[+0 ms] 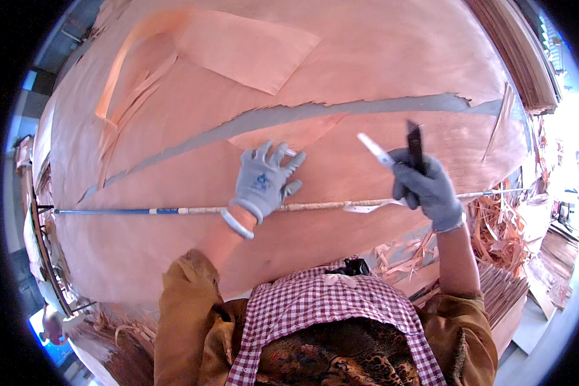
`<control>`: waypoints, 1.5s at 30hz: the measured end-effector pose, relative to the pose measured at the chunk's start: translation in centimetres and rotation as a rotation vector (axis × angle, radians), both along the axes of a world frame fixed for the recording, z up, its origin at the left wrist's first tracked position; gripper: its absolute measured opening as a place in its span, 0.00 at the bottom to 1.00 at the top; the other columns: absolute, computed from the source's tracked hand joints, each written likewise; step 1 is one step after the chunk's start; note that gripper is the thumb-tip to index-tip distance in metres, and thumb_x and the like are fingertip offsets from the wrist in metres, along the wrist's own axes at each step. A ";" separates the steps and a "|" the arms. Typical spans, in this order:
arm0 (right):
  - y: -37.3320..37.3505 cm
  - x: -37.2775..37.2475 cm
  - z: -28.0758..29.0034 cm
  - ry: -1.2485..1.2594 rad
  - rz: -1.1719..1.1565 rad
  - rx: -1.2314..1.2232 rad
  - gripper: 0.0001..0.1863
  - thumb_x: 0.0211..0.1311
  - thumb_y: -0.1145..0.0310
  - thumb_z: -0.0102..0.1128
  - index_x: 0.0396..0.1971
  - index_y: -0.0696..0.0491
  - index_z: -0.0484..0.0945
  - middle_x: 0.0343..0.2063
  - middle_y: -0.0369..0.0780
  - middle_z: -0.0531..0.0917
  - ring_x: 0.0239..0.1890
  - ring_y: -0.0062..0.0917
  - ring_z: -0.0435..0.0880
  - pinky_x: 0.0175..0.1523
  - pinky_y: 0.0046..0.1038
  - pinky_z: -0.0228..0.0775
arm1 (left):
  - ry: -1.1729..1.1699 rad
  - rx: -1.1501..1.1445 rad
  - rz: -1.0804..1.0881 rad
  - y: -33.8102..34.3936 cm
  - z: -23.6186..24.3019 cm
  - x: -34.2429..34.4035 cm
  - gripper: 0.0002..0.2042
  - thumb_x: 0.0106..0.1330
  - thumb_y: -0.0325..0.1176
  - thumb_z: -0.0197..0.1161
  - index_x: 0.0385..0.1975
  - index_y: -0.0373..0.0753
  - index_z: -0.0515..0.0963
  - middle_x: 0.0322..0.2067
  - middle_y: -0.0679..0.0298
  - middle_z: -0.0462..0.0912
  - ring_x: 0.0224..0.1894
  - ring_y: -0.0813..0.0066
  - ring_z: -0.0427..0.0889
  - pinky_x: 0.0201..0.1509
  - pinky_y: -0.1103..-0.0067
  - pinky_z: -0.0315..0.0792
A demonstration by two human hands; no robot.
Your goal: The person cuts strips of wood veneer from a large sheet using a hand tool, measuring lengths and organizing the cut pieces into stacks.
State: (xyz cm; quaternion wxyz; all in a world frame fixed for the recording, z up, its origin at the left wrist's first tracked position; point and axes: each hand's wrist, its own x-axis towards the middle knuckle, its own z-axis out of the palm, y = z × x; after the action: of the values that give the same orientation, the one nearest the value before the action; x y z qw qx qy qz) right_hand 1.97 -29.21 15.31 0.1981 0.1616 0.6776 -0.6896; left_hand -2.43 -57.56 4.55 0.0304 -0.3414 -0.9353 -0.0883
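My left hand [264,179], in a grey glove, lies with fingers spread on a thin reddish wood veneer sheet [341,167]. A small whitish piece [291,152] shows by its fingertips; I cannot tell what it is. My right hand [424,186], gloved too, is raised over the sheet and closed around a dark-handled knife [415,145] pointing away from me. A white strip [374,149] sticks out from the same hand, slightly blurred. Another white strip [370,207] shows below that hand. A small veneer piece [302,132] lies just beyond my left fingers.
A long blue-and-tan pole [174,211] crosses the veneer from left to right. Beyond is a jagged grey gap [257,119] between sheets. Loose veneer pieces [251,51] lie at the far side. Shredded scraps [495,231] heap at right, near stacked veneer [521,58].
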 end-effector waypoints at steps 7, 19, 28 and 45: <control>-2.8 -0.2 -3.3 -0.082 0.176 -0.123 0.14 0.63 0.66 0.55 0.45 0.56 0.76 0.16 0.33 0.77 0.12 0.09 0.68 0.16 0.12 0.57 | -1.469 1.200 0.402 5.3 2.3 2.3 0.10 0.61 0.39 0.62 0.37 0.40 0.77 0.23 0.72 0.76 0.24 0.84 0.72 0.27 0.87 0.64; -3.6 -0.5 -4.6 -0.105 0.262 -0.054 0.16 0.63 0.64 0.54 0.47 0.57 0.73 0.17 0.33 0.76 0.13 0.10 0.69 0.16 0.12 0.58 | -1.485 1.725 0.654 5.8 0.6 1.7 0.03 0.61 0.30 0.61 0.30 0.39 0.76 0.21 0.71 0.72 0.21 0.85 0.68 0.21 0.87 0.61; -1.5 -4.7 -7.9 -0.077 0.194 0.000 0.10 0.61 0.65 0.56 0.36 0.56 0.73 0.16 0.35 0.77 0.12 0.11 0.68 0.15 0.14 0.57 | -0.993 1.314 0.528 6.7 -0.8 -3.6 0.04 0.60 0.30 0.62 0.26 0.38 0.75 0.18 0.71 0.71 0.20 0.85 0.66 0.21 0.86 0.60; 1.0 -9.3 -14.2 -0.083 0.265 0.614 0.13 0.54 0.63 0.55 0.26 0.60 0.77 0.17 0.44 0.79 0.17 0.28 0.79 0.25 0.30 0.70 | 0.077 0.568 0.382 10.8 -8.1 -8.1 0.06 0.51 0.28 0.59 0.30 0.41 0.77 0.33 0.57 0.78 0.39 0.56 0.75 0.43 0.66 0.68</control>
State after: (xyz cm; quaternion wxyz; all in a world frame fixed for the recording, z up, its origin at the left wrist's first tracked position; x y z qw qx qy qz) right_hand -7.31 -28.21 1.07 0.2555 0.1521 0.8601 -0.4146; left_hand -10.55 -46.75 -3.52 0.1754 -0.1411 -0.9186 -0.3249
